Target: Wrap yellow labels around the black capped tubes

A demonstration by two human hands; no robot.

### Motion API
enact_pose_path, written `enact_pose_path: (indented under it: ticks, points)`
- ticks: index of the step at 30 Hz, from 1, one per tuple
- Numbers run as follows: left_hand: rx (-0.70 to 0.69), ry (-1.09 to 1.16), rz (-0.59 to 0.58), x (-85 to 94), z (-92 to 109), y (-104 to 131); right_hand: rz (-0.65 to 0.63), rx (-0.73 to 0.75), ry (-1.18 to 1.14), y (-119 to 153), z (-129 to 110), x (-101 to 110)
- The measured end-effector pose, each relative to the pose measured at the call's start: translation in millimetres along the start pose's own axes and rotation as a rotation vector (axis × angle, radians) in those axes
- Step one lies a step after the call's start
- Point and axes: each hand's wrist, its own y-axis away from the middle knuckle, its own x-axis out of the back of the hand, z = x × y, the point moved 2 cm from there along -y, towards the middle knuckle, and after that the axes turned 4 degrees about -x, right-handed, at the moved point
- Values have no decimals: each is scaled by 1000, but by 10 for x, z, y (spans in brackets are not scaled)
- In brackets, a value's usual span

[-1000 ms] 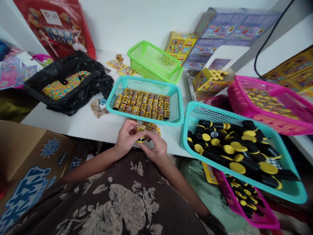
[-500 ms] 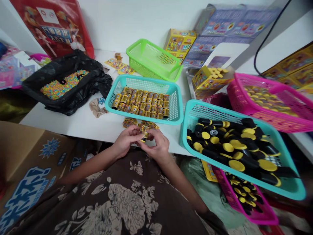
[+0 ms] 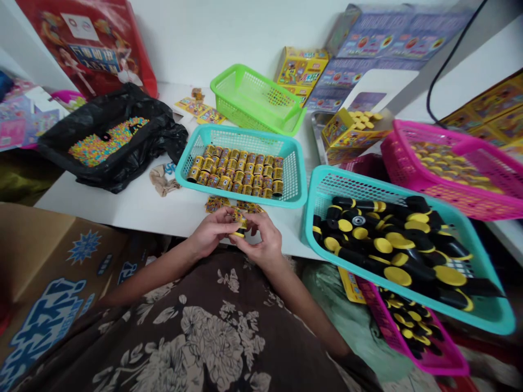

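Between the fingers of both hands, at the table's front edge, is a small canister (image 3: 240,228) with a black-and-yellow body and a yellow printed label at its upper end. My left hand (image 3: 210,233) pinches it from the left. My right hand (image 3: 263,235) grips it from the right, fingers curled. Just beyond the fingertips lie printed labels (image 3: 250,207) in small piles. Behind them stands a turquoise basket (image 3: 292,202), where rows of canisters with printed labels (image 3: 237,173) lie on their sides.
On the right, another turquoise basket (image 3: 316,188) holds loose black canisters with yellow caps. Pink baskets (image 3: 445,188) stand beyond and below it. Left, a black bag-lined container (image 3: 85,177) holds colourful candy pellets. A green basket (image 3: 229,106) and yellow boxes (image 3: 302,68) stand behind.
The canister has turned slightly in my fingers, and more of its printed yellow side shows. Both hands keep nearly the same place and still hold it.
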Motion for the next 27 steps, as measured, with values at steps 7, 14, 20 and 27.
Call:
enact_pose_path:
  ticks: [7, 14, 20, 27]
  points:
    - [18, -12, -107, 62, -22, -34, 21, -81, -76, 28, -4, -24]
    - [50, -27, -136, 110, -52, -16, 47, 3, 51, -7, -56, 14]
    - [-4, -33, -204, 229, -57, -34, 65, -23, 34, -27, -84, 20]
    - [49, -6, -300, 207, -54, 6, 38, -29, -7, -48, -183, 43]
